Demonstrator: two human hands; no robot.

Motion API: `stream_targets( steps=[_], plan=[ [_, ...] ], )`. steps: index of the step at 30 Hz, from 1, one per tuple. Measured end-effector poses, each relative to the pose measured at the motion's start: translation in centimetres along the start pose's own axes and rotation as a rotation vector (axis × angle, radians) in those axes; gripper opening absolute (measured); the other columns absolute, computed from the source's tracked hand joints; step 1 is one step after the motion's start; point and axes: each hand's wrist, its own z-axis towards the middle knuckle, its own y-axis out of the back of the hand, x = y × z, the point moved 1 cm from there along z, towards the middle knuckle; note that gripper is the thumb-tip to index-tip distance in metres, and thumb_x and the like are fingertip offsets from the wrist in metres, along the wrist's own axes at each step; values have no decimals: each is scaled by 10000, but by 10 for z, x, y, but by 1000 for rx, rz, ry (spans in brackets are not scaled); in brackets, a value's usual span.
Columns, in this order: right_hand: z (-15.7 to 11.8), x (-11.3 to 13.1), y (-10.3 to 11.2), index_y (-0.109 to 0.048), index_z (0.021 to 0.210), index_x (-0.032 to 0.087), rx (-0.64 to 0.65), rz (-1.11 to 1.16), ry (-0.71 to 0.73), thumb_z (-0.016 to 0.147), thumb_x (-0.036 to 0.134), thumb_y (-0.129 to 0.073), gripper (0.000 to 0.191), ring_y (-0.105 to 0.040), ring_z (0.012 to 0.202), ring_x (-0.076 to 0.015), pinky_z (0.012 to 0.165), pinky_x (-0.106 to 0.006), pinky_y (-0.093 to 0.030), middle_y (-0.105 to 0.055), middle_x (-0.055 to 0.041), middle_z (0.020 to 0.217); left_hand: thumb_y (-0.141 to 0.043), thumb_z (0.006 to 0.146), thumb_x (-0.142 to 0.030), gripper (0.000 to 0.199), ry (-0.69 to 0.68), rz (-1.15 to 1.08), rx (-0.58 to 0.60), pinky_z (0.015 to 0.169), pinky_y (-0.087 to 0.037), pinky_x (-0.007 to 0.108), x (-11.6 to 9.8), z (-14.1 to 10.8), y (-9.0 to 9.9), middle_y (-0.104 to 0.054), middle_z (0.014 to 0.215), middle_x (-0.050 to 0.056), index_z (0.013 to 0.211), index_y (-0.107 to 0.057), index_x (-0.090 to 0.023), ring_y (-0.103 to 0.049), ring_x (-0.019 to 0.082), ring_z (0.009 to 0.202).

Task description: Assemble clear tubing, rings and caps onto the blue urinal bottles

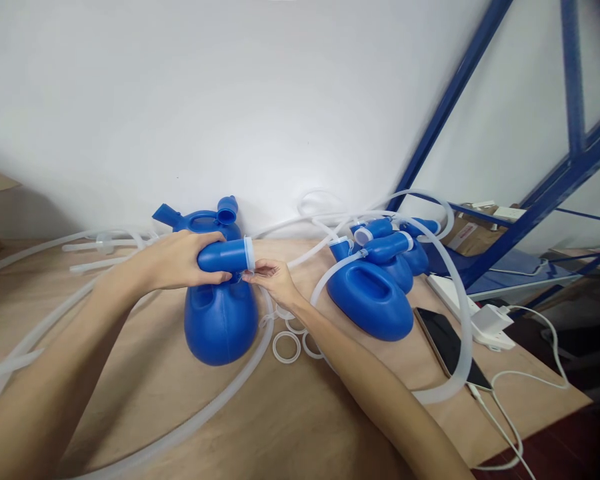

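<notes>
My left hand point(185, 260) is wrapped round a blue cylindrical piece point(225, 256), which lies sideways with a whitish ring point(251, 255) round its right end. Below it stands a round blue bottle point(221, 323), its top partly hidden by my left hand. The fingers of my right hand point(273, 277) are pinched at the ring's lower edge, on a small clear part too small to make out. White rings point(287, 347) lie on the table just below my right hand.
Several blue bottles point(370, 300) with hoses stand at the right. Another blue bottle point(207, 224) is behind my left hand. A long translucent hose point(195, 423) curves across the wooden table point(280, 427). A phone point(450, 347) and power strip point(450, 297) lie near the right edge.
</notes>
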Motion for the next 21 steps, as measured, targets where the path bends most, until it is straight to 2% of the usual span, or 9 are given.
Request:
stream_targets(
  steps=[5, 13, 21],
  plan=[
    [-2, -1, -7, -765, 761, 197, -71, 27, 3, 553, 358, -967, 331, -731, 792, -180, 906, -358, -601, -780, -2, 805, -612, 737, -740, 627, 2, 1, -4, 668, -419, 351, -2, 0, 0, -728, 818, 44, 1107, -665, -237, -687, 298, 755],
    [-7, 6, -13, -787, 782, 193, -96, -29, 33, 565, 361, -957, 322, -757, 834, -216, 922, -388, -612, -807, -31, 828, -608, 740, -747, 632, -5, 5, -14, 663, -420, 353, 1, 0, -1, -732, 816, 44, 1106, -680, -237, -687, 298, 753],
    [-12, 2, -15, -794, 845, 201, -114, -30, 29, 541, 427, -973, 419, -784, 894, -257, 976, -437, -619, -826, -59, 894, -606, 749, -755, 610, -9, -4, -16, 645, -412, 345, 1, 0, -1, -727, 809, 41, 1066, -657, -236, -675, 279, 720]
  ],
)
